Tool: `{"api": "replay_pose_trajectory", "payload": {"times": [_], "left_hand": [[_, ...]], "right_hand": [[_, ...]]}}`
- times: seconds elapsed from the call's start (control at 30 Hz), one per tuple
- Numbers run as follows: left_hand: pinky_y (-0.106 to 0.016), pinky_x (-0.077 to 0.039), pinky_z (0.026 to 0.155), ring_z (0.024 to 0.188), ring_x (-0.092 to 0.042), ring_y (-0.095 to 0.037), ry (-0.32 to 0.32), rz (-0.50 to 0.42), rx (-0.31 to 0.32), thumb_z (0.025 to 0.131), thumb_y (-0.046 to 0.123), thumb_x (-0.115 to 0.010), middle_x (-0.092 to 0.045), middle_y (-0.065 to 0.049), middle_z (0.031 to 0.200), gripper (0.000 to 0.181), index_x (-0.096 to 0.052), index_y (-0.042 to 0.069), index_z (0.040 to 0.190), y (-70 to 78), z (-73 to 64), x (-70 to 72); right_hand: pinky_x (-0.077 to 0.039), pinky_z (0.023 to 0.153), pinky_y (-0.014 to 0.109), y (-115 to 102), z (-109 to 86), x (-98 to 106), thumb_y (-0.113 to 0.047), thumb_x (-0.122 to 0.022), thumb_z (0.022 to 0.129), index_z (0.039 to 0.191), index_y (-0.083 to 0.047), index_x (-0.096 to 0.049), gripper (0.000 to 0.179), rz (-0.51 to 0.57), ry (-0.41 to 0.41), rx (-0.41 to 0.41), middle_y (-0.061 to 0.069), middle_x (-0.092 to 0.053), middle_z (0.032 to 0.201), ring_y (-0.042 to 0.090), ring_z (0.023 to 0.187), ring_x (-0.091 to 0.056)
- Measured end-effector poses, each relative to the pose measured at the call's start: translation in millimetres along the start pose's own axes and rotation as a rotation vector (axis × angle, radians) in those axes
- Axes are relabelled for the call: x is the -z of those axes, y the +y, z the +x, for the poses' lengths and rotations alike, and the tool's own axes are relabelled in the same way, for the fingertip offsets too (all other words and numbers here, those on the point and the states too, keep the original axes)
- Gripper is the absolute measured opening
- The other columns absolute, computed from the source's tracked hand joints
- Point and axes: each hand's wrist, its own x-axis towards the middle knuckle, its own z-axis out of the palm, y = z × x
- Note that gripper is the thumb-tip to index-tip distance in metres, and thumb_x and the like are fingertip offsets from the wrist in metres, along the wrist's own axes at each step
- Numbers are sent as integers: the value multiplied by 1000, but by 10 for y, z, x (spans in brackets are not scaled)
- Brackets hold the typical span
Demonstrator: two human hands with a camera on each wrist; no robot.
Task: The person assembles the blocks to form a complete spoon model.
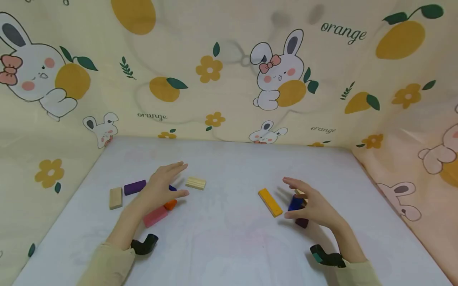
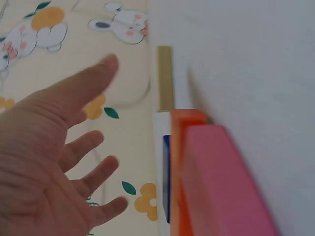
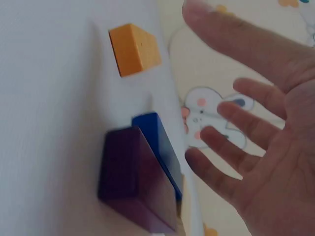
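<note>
My left hand [image 1: 162, 186], fingers spread and holding nothing, hovers over a group of small blocks. Near it lie a pink block [image 1: 155, 217], an orange block [image 1: 170, 204] and a partly hidden blue block [image 1: 172, 188]. A purple block [image 1: 134, 187] and a plain wooden block [image 1: 115, 198] are to its left; a pale grooved block [image 1: 196, 183] sits beyond its thumb. On the right, my right hand [image 1: 312, 202] is also spread and empty, above a blue block [image 1: 295, 203], a dark purple block [image 3: 133, 182] and a mostly covered pale block. Left of its fingertips rests a yellow-orange block [image 1: 270, 202].
The blocks lie on a white tabletop [image 1: 229, 246]. A cream cloth [image 1: 229, 99] printed with rabbits and oranges rises behind it and on both sides. Each wrist carries a dark curved mount, one on the left [image 1: 144, 244] and one on the right [image 1: 326, 256].
</note>
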Motion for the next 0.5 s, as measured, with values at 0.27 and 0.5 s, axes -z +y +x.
{"api": "replay_pose_trajectory", "payload": {"times": [0.27,0.5], "left_hand": [[-59,-29,108,134,-38,-33,-117,-162,75,83,23,-81,-49,-8,145,67,-53,15,144,-63,291,9],[-58,-34,105,127,-46,-32,-173,-198,116,83,20,-81,-54,-5,139,66,-54,14,143,-163,367,-47]], "right_hand": [[-45,97,52,37,209,-136,-26,-94,66,147,-18,-46,95,36,-123,62,1,-46,147,29,124,-47],[-46,96,50,95,317,-164,-33,-94,64,149,-20,-44,99,-9,-221,36,-1,-52,140,24,115,-54]]}}
